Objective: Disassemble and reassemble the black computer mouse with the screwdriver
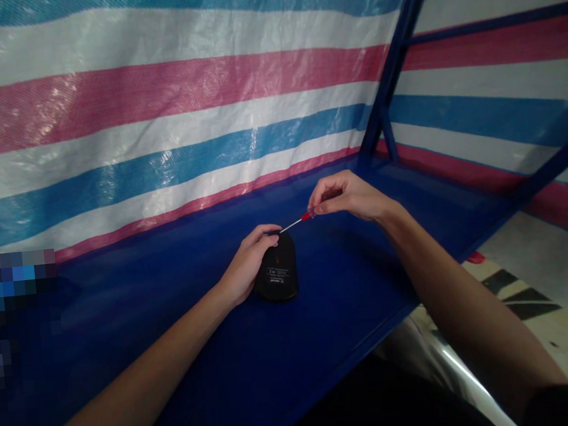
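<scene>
Pinches a screwdriver (295,224) by its red handle in the right hand (350,196), with hardly any gap between thumb and fingers; aims the thin shaft leftward and a little down, toward the far end of a black mouse (277,277). Sets the tip at that far edge, right beside the left thumb, but too small there to tell touching from just short. Has the mouse belly-up on the blue table (353,300), printed label on top, with its long axis running near to far, so steeply across the line of the screwdriver. Holds the far left part of the mouse in the left hand (251,260), with thumb over the underside and fingers curled around the far end, leaving the near half uncovered. Meets the mouse directly with the left hand, the nearer one; from the right hand, only across the shaft, to the left and lower
</scene>
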A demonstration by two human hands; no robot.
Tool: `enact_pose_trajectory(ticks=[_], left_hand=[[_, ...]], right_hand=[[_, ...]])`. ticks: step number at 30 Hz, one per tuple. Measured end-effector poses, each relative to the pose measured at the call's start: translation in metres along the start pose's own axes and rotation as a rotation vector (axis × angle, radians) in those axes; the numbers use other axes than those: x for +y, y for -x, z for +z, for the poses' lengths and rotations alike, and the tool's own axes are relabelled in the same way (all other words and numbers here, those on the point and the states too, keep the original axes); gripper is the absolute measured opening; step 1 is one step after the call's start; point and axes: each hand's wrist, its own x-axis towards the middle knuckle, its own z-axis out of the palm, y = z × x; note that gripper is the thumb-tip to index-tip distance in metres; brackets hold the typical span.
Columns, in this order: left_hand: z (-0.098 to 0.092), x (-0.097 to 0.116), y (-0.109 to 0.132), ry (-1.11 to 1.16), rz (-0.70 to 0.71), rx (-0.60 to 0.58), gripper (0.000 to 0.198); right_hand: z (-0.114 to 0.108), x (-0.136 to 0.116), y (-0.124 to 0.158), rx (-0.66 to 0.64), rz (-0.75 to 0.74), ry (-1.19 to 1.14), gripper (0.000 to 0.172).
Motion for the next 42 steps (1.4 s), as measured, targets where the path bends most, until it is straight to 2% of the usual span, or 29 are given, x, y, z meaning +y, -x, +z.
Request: enact_pose_trajectory(ticks=[6,10,13,15,16,17,18,20,22,25,28,30,33,35,38,42], left_hand=[[0.0,-0.002,-0.002,-0.083,0.069,-0.005,0.021],[-0.001,-0.003,-0.003,-0.107,0.088,0.008,0.02],[-0.001,-0.003,-0.003,-0.098,0.091,-0.008,0.022],[-0.001,-0.003,-0.002,-0.086,0.098,-0.009,0.024],[-0.001,-0.003,-0.002,-0.078,0.1,-0.008,0.024],[-0.001,-0.003,-0.002,-0.068,0.102,-0.007,0.024],[-0.001,-0.003,-0.003,-0.06,0.105,-0.007,0.023],[-0.001,-0.004,-0.004,-0.05,0.114,-0.013,0.023],[-0.001,-0.006,-0.005,-0.037,0.123,-0.031,0.023],[-0.002,-0.007,-0.005,0.002,0.095,-0.049,0.019],[-0.002,-0.006,-0.004,0.018,0.056,-0.048,0.017],[-0.002,-0.006,-0.003,0.005,0.066,-0.058,0.018],[-0.003,-0.006,-0.003,-0.021,0.093,-0.088,0.023],[-0.003,-0.006,-0.003,-0.033,0.107,-0.099,0.025],[-0.004,-0.006,-0.004,-0.062,0.123,-0.088,0.025],[-0.004,-0.007,-0.005,-0.053,0.097,-0.095,0.024]], right_hand=[[0.002,-0.01,0.001,-0.073,0.046,0.111,0.009],[0.008,-0.034,-0.01,-0.182,0.019,0.218,0.006],[0.024,-0.053,-0.028,-0.185,-0.081,0.263,0.028],[0.039,-0.056,-0.04,-0.124,-0.138,0.263,0.022],[0.048,-0.055,-0.045,-0.016,-0.189,0.251,0.01],[0.056,-0.051,-0.048,0.123,-0.241,0.226,0.01],[0.063,-0.046,-0.05,0.238,-0.279,0.176,0.018],[0.076,-0.034,-0.049,0.307,-0.293,0.085,0.028],[0.086,-0.023,-0.044,0.267,-0.281,-0.002,0.031],[0.096,-0.009,-0.039,0.056,-0.176,-0.118,0.032],[0.097,-0.001,-0.039,-0.148,-0.048,-0.246,0.03],[0.092,-0.001,-0.039,-0.198,-0.053,-0.34,0.026],[0.08,-0.006,-0.038,-0.223,-0.137,-0.463,0.022],[0.073,-0.011,-0.037,-0.192,-0.185,-0.502,0.029],[0.067,-0.014,-0.037,-0.142,-0.192,-0.479,0.038],[0.068,-0.012,-0.038,-0.069,-0.215,-0.405,0.029]])
